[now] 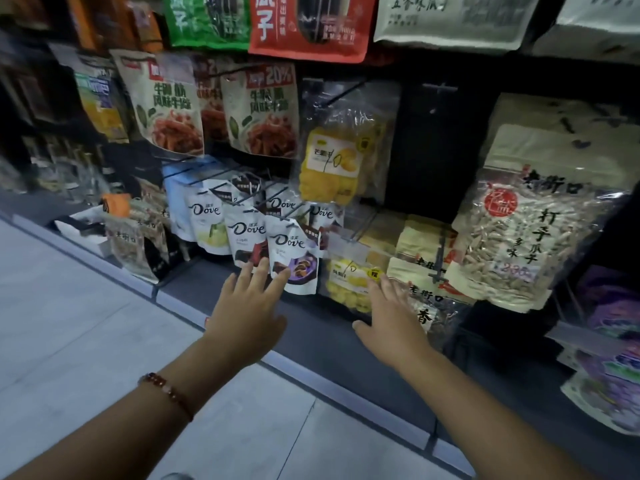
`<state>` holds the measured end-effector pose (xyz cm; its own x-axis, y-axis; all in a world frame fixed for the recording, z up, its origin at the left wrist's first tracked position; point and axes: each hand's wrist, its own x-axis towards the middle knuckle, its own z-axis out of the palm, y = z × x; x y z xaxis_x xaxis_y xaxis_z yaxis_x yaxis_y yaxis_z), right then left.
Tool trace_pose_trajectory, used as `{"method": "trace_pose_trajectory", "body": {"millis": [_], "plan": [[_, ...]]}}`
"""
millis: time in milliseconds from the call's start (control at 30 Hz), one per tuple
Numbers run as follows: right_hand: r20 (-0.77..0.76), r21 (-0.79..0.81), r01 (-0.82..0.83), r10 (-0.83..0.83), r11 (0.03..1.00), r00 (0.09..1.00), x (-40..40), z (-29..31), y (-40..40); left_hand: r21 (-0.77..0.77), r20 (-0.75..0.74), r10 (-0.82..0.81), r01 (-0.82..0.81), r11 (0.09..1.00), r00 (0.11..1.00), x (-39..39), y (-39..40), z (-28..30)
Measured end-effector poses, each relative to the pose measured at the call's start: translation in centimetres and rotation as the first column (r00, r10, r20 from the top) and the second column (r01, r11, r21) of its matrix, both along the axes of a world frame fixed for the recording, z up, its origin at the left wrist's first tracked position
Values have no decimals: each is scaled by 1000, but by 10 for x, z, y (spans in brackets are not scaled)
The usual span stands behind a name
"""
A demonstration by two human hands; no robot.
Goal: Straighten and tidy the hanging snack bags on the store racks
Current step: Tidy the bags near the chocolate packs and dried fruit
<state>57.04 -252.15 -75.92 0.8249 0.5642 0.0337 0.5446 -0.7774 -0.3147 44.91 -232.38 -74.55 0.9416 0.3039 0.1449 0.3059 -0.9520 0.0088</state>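
Several white Dove bags hang on hooks in the low middle of the rack. My left hand (247, 311) reaches up with straight fingers, and its fingertips touch the bottom edge of the front Dove bag (294, 256). My right hand (389, 318) is spread open just below and in front of a low clear bag of yellow dried mango (349, 282), fingertips at its right edge. A second mango bag (337, 161) hangs higher up.
A large sunflower seed bag (519, 223) hangs at the right, beige seed bags (420, 258) beside my right hand. Beef snack bags (263, 109) and red and green bags fill the upper rows. A dark base ledge (311, 341) and pale floor tiles lie below.
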Motion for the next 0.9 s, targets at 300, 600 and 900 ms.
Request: {"method": "trace_pose_trajectory", "body": {"millis": [300,600,900], "plan": [[-37,147,189,-186,971,982,41,-24,29,-12,135,-127,130,991,983,79,8,-3],[84,244,242,-269,939,960,84,-30,35,-53,-25,-96,94,994,995,137,0,-23],[-25,368,322,-337,872,941,120,-28,49,-142,-10,-93,91,986,996,140,8,-31]]}}
